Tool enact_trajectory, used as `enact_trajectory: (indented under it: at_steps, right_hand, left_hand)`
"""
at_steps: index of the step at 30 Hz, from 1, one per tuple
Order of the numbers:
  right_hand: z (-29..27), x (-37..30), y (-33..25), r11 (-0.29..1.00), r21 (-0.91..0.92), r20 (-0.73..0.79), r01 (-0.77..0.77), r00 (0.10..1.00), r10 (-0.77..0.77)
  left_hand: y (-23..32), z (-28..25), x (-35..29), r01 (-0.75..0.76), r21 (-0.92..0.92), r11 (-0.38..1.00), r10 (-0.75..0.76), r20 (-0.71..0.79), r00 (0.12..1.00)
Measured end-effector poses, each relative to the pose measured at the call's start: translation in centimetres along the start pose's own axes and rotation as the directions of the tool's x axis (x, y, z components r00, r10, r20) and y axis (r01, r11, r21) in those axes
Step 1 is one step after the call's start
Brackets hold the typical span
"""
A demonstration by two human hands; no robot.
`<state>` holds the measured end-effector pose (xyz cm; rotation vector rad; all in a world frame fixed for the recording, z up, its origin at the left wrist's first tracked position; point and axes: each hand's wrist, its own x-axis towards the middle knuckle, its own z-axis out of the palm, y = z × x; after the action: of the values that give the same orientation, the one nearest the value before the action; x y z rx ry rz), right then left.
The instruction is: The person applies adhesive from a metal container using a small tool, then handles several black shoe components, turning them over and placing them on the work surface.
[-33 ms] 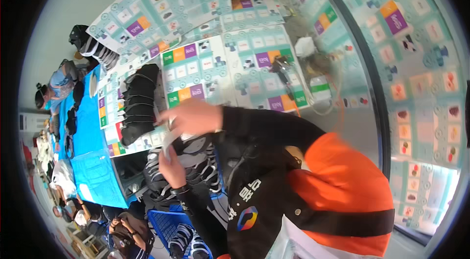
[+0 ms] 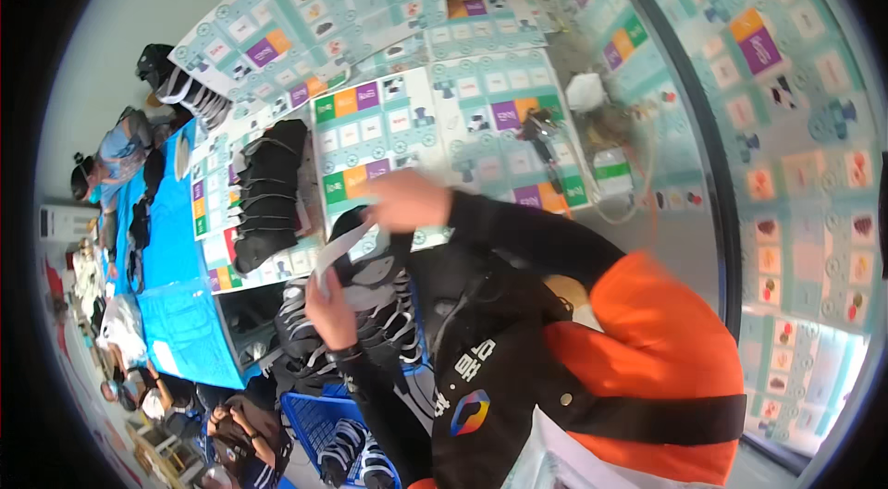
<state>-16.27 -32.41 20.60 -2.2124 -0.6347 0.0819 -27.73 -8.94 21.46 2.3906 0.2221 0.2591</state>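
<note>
A white strip point(image 2: 339, 249) is stretched between my two hands above the front edge of the table. Its lower end is pinched in the fingers of my left hand point(image 2: 330, 311). My right hand point(image 2: 407, 200), higher and farther right, is closed at its upper end. Just below the right hand are black pieces point(image 2: 377, 269), partly covered by the strip and hands; whether that hand also grips one, I cannot tell. To the left on the table lies a row of black bundles point(image 2: 268, 198) wrapped with thin light bands.
Below my hands, black-and-white banded bundles point(image 2: 301, 332) are piled up. A blue basket point(image 2: 301, 410) holds more of them. A handheld tool point(image 2: 541, 142) lies on the printed tabletop point(image 2: 377, 133). Beyond a blue-covered table point(image 2: 180, 322), other people point(image 2: 125, 151) sit at the left.
My right hand has moved right and up, away from the left hand. More of the white strip now shows between them. The left hand has shifted slightly.
</note>
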Motion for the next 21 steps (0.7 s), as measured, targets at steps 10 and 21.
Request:
enact_trajectory:
  at_steps: [10,21]
  right_hand:
    - [-0.2,-18.0,33.8,0.404,-0.418,-0.271,-0.814,0.536,0.799]
    - [-9.0,-18.3,33.8,0.442,0.316,-0.324,-0.840,0.342,0.882]
  left_hand:
    - [11.2,7.4,9.1,-0.298,0.190,0.936,0.249,0.243,0.937]
    - [16.9,14.0,17.9,-0.410,0.196,0.891,0.362,0.237,0.901]
